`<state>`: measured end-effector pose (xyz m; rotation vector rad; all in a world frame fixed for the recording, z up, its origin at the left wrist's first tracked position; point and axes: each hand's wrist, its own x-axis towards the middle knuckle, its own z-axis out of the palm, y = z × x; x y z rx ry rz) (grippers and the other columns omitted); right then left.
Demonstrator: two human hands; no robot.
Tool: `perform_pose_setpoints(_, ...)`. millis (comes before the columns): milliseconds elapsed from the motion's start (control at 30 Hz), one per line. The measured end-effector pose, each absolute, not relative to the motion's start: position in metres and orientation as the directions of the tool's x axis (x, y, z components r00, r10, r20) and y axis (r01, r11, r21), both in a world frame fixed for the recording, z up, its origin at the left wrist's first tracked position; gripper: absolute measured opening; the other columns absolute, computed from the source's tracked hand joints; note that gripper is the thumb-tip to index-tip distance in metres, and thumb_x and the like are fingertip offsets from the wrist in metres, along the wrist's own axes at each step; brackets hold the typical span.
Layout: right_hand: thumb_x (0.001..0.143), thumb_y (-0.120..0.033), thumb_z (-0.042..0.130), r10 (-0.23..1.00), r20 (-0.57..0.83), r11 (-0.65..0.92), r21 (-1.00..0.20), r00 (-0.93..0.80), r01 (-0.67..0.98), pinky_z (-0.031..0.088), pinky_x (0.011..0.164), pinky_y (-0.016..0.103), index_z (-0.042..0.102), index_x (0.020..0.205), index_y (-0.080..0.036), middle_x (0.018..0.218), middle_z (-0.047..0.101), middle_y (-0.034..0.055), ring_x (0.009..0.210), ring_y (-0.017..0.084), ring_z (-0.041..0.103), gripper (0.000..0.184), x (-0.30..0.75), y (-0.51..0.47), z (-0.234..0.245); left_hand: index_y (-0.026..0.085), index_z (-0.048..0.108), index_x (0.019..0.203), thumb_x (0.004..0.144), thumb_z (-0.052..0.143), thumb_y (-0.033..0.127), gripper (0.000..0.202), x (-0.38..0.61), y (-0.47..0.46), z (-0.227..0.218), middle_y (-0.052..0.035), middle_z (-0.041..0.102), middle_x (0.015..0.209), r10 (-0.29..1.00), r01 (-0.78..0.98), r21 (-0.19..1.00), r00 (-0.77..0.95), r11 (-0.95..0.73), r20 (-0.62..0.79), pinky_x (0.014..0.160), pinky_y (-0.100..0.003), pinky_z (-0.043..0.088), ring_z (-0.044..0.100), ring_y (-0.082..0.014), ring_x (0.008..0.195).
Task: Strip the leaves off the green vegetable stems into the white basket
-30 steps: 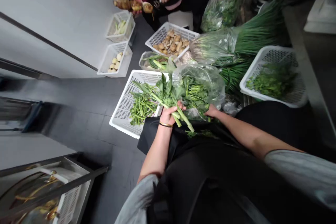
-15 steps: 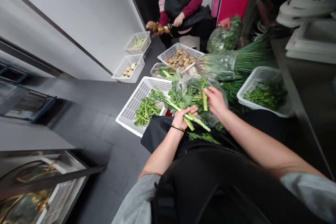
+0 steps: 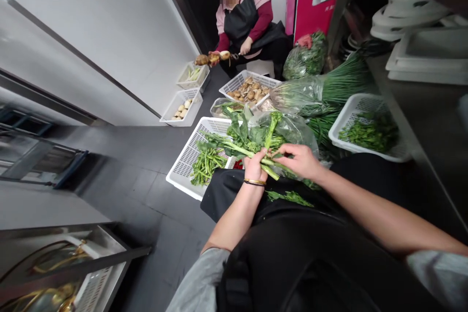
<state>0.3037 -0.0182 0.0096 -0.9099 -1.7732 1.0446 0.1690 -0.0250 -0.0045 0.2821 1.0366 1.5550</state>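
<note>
My left hand (image 3: pixel 256 166) is closed around several green flowering-vegetable stalks (image 3: pixel 234 146), whose cut ends stick out toward my lap. A shorter stalk with a budded head (image 3: pixel 271 129) stands up from the same grip. Close beside it, my right hand (image 3: pixel 300 161) pinches with thumb and forefinger at the stalks' lower part; what lies between those fingertips is too small to make out. Trimmed green stems (image 3: pixel 206 163) lie in the white slotted basket (image 3: pixel 179 170) to the left. Some leafy scraps (image 3: pixel 290 198) rest on my black apron.
Ahead, a person (image 3: pixel 248 14) sits peeling a knobbly root. Between us are a basket of brown pieces (image 3: pixel 250 90) and bundled long green stalks (image 3: pixel 345 80). A basket of greens (image 3: pixel 369 131) is at right, beside a metal shelf edge (image 3: pixel 405 122). White-vegetable baskets (image 3: pixel 183 107) line the left wall.
The short budded stalk has passed from my right hand to my left. My right hand has come down and left to the stalks' lower part. The view has shifted slightly.
</note>
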Motion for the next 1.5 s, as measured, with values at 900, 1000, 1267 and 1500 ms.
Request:
perform_pose_setpoints(900,0.081,-0.048,0.052,0.897,0.068,0.149,-0.977,-0.436,0.153,0.037,0.047,0.023,0.050,0.065,-0.019,0.048,0.049,-0.0037,0.044,0.009,0.045,0.033,0.311,0.024,0.002,0.006,0.064,0.066,0.057,0.074,0.027,0.024,0.172,-0.043,-0.002,-0.0022,0.055,0.048,0.894,-0.622,0.689,0.041,0.373,-0.447,0.051,-0.026,0.045,0.057,-0.0126,0.046)
perform_pose_setpoints(1000,0.086,-0.040,0.047,0.807,0.382,0.554,-0.754,-0.451,0.352,0.037,0.054,0.024,0.051,0.060,-0.019,0.056,0.052,0.0006,0.054,0.011,0.047,0.033,0.305,0.002,0.010,0.007,0.063,0.062,0.056,0.074,0.023,0.021,0.171,-0.038,-0.005,-0.0028,0.057,0.050,0.904,-0.643,0.726,-0.119,0.245,-0.410,0.050,-0.024,0.044,0.054,-0.0100,0.045)
perform_pose_setpoints(1267,0.067,-0.043,0.069,0.780,-0.107,0.472,-0.547,-0.617,0.692,0.041,0.056,0.029,0.062,0.068,-0.020,0.064,0.061,0.0055,0.057,0.017,0.054,0.024,0.372,0.011,-0.026,0.007,0.063,0.063,0.058,0.075,0.031,0.027,0.157,-0.040,-0.003,-0.0004,0.049,0.045,0.923,-0.613,0.727,0.009,0.308,-0.384,0.049,-0.024,0.043,0.055,-0.0121,0.047)
perform_pose_setpoints(1500,0.082,-0.056,0.047,0.897,-0.047,0.227,-0.803,-0.439,0.551,0.044,0.063,0.028,0.065,0.066,-0.017,0.065,0.065,0.0061,0.062,0.017,0.059,0.046,0.334,0.037,0.012,0.009,0.063,0.071,0.051,0.081,0.027,0.032,0.174,-0.049,-0.006,-0.0057,0.063,0.063,0.953,-0.552,0.799,-0.023,0.240,-0.302,0.056,-0.029,0.048,0.056,-0.0117,0.050)
